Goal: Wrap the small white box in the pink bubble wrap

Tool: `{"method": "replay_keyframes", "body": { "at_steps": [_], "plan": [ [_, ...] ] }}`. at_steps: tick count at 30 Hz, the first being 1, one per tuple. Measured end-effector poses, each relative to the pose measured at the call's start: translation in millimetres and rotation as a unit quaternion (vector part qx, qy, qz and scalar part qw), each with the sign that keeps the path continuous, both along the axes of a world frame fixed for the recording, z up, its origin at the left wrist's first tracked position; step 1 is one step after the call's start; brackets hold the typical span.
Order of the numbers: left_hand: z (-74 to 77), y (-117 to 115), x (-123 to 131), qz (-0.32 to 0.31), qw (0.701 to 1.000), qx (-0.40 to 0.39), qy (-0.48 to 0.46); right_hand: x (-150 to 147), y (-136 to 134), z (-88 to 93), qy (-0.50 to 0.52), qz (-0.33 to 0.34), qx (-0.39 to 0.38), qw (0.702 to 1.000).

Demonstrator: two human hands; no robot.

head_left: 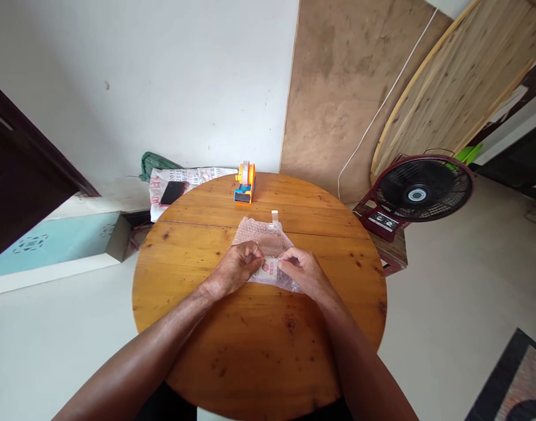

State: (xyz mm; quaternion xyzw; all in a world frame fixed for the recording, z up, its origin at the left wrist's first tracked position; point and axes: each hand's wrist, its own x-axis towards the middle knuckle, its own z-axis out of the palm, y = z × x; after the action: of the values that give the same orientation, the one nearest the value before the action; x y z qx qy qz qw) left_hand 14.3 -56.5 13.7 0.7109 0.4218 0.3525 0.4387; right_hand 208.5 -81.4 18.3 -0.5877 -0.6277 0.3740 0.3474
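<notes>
A small, flat white packet with red print lies over a sheet of bubble wrap in the middle of the table. At the packet's left edge, my left hand is closed in a pinch of thumb and forefinger. My right hand pinches at the upper right edge in the same way. Bubble wrap spreads out behind and below both hands. From its far edge sticks up a short strip of clear tape. The fingertips partly cover the packet's corners.
An orange and blue tape dispenser stands near the far edge of the round wooden table. Left of it, a dark phone rests on a white printed sack. A dark red fan stands beyond the table's right edge.
</notes>
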Motion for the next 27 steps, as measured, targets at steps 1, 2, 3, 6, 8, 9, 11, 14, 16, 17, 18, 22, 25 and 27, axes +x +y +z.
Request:
{"method": "replay_keyframes", "body": {
  "at_steps": [1,2,3,6,8,9,11,14,16,17,18,22,25,27],
  "plan": [
    [-0.3,-0.2,0.2,0.001,1.000,-0.004,-0.001,-0.1,0.1,-0.2,-0.004,0.000,-0.002,1.000],
    [-0.8,-0.2,0.3,0.002,1.000,-0.008,-0.002,-0.2,0.2,-0.5,-0.009,-0.002,-0.005,1.000],
    [-1.4,-0.2,0.4,0.002,1.000,-0.013,-0.002,-0.3,0.2,-0.7,-0.014,-0.005,-0.006,1.000],
    [-3.2,0.4,0.3,0.002,1.000,-0.017,-0.001,-0.5,0.2,-1.2,-0.033,-0.014,0.005,0.999],
    [-3.3,0.6,0.4,0.004,1.000,-0.023,0.000,0.0,0.4,-1.9,-0.045,-0.019,0.018,0.999],
    [-3.0,0.6,0.5,0.005,1.000,-0.028,0.001,0.4,0.5,-2.4,-0.051,-0.022,0.024,0.998],
    [-1.6,0.2,0.8,0.005,0.999,-0.036,-0.003,1.7,1.0,-3.7,-0.060,-0.030,0.030,0.997],
    [0.3,-0.6,1.0,0.004,0.999,-0.038,-0.010,4.2,2.2,-5.6,-0.071,-0.044,0.032,0.996],
    [0.5,-0.9,0.9,0.006,0.999,-0.040,-0.006,5.8,3.0,-6.5,-0.088,-0.052,0.038,0.994],
    [0.4,-0.9,0.9,0.006,0.999,-0.041,-0.004,6.4,3.4,-6.8,-0.100,-0.056,0.045,0.992],
    [0.2,-0.9,0.8,0.006,0.999,-0.042,-0.004,7.0,3.6,-6.9,-0.113,-0.060,0.050,0.991],
    [0.5,-0.9,1.1,0.005,0.999,-0.040,-0.001,6.8,3.0,-6.2,-0.140,-0.067,0.056,0.986],
    [1.8,-1.0,1.4,0.012,0.999,-0.026,0.019,3.8,0.8,-4.7,-0.146,-0.071,0.098,0.982],
    [2.2,-1.0,1.4,0.010,1.000,-0.019,0.023,0.6,-1.2,-3.4,-0.157,-0.050,0.169,0.972]
  ]
}}
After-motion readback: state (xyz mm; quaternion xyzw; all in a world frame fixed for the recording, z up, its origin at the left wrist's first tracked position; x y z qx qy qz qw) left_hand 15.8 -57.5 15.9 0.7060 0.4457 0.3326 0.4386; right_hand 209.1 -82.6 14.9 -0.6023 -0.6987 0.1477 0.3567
